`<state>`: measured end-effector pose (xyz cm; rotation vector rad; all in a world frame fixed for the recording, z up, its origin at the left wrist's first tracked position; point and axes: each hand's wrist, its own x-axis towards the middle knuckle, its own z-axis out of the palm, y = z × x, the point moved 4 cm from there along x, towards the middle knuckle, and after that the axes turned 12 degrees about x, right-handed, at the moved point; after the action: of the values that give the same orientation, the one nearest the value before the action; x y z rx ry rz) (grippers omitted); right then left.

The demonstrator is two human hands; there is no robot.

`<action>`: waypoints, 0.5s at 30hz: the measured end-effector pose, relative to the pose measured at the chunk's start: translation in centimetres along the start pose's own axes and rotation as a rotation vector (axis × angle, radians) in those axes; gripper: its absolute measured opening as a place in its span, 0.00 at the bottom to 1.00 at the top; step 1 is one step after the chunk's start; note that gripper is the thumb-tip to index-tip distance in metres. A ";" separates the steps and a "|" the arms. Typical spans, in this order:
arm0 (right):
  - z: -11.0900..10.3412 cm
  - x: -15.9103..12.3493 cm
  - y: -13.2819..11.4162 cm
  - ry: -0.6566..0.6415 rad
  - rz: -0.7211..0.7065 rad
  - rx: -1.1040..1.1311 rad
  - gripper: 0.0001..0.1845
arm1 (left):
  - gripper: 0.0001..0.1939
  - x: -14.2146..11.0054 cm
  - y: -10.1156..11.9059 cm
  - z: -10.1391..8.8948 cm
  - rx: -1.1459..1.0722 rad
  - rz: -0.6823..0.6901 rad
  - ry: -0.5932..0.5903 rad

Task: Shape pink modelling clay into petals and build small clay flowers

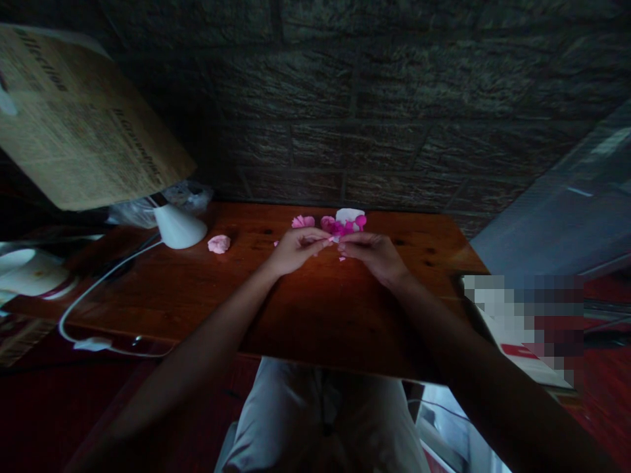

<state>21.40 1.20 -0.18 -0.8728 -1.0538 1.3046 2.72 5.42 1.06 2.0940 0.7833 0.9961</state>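
Note:
My left hand [297, 251] and my right hand [373, 253] meet fingertip to fingertip over the wooden table. Both are closed in a pinch on a small pale pink piece [335, 240], too small to make out clearly. Just behind the fingers lie bright magenta pieces [349, 227] with rounded, petal-like shapes, and a white piece [349, 214] shows behind them. A light pink ruffled piece [303, 221] lies beyond my left hand. Tiny pink scraps [342, 259] are on the tabletop below the fingertips. Farther left sits a crumpled pale pink lump [219, 244].
A lamp with a newsprint shade [93, 118] and white base [180, 226] stands at the left, its white cord [93, 286] hanging over the front edge. A white cup [32, 270] lies far left. A dark stone-block wall [315, 98] rises behind the wooden table [340, 315].

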 end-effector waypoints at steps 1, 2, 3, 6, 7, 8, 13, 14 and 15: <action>0.0 0.0 0.0 0.001 0.001 0.019 0.14 | 0.09 0.0 0.0 0.0 0.004 0.001 0.000; 0.0 0.0 0.0 0.002 0.004 0.036 0.15 | 0.09 0.0 0.1 0.0 0.007 0.002 0.002; 0.0 0.0 0.0 0.002 0.009 0.045 0.17 | 0.10 0.0 0.1 0.0 0.007 0.003 0.003; 0.0 0.1 0.0 0.012 0.028 0.035 0.20 | 0.10 0.0 0.1 0.0 0.000 -0.005 0.006; 0.0 0.1 0.0 0.020 0.034 0.027 0.21 | 0.10 0.0 0.0 0.1 -0.002 -0.010 0.005; 0.0 0.1 0.0 0.028 0.038 0.022 0.22 | 0.10 0.0 0.0 0.1 -0.005 -0.012 0.005; 0.2 0.1 -0.1 0.031 0.053 0.012 0.24 | 0.10 0.0 0.0 0.1 -0.015 -0.007 0.006; 0.3 0.0 -0.1 0.024 0.052 0.007 0.24 | 0.10 0.0 0.0 0.1 -0.012 -0.003 0.006; 0.3 0.0 -0.2 0.016 0.048 0.002 0.23 | 0.10 0.0 0.0 0.1 -0.006 0.001 0.004</action>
<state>21.15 1.16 0.09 -0.9107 -1.0250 1.3366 2.79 5.38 1.06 2.0881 0.7801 1.0020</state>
